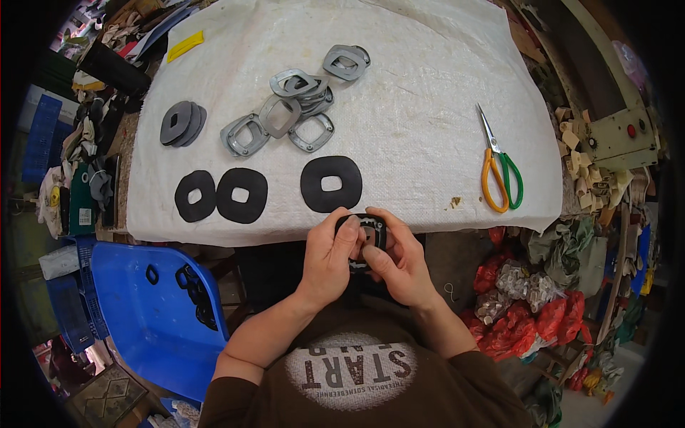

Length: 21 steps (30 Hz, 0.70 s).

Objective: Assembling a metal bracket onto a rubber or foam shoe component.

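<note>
Both hands meet just past the table's near edge, around a black rounded-square piece [379,230] with a metal frame showing along its inside. My left hand [330,251] grips its left side, thumb on the upper face. On the other side my right hand [399,262] holds it, its thumb pressing inward near the centre opening. Fingers partly hide the piece. Close beyond the hands lies a flat black pad [348,178] with a square hole. Two similar black pads [251,207] lie to its left. Farther back is a loose pile of silvery metal frames [311,91].
White woven sheeting [414,135] covers the table. A stack of grey pads [188,130] lies at left; scissors [488,130] with orange and green handles lie at right. A blue basin [143,321] with black rings stands lower left. Red plastic bags [499,339] sit lower right.
</note>
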Tool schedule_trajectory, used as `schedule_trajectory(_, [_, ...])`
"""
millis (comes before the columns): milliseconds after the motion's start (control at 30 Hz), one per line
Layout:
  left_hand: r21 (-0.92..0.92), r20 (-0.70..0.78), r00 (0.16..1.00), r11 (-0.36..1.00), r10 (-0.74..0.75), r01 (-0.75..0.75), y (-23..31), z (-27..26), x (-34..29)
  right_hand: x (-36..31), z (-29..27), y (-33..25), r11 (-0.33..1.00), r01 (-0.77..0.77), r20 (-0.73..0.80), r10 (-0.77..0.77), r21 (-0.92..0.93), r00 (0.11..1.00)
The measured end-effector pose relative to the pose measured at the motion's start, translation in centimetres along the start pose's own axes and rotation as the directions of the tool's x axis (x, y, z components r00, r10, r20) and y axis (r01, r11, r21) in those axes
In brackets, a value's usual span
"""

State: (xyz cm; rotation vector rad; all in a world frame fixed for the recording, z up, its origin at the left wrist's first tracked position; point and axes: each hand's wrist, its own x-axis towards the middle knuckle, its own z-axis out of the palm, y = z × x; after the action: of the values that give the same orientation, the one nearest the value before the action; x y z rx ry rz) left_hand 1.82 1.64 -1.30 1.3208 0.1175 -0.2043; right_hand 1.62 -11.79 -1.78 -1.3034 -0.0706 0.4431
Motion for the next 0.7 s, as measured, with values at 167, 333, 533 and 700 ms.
schedule_trajectory(167, [0.011,-0.084,0.994,0.998,0.069,-0.068,-0.7,-0.1,-0.5,0.4,0.2,-0.3,0.999,-0.01,0.002,0.01,-0.038,1.0])
schedule_trajectory(333, [0.05,-0.122,0.986,0.993,0.111,-0.106,-0.8,-0.8,-1.3,0.1,1.3,-0.4,0.999,0.037,0.072,-0.037,0.003,0.997])
schedule_trajectory(533, [0.063,-0.27,0.96,0.996,0.072,-0.057,-0.3,-4.6,-3.1,2.2,0.6,0.2,0.939,0.234,0.334,-0.142,-0.254,0.932])
schedule_trajectory(700, [0.638,-0.616,0.637,0.768,0.464,0.057,-2.0,-13.7,-5.9,6.1,-1.4,0.0,0.789,0.345,0.048,-0.374,-0.509,0.926])
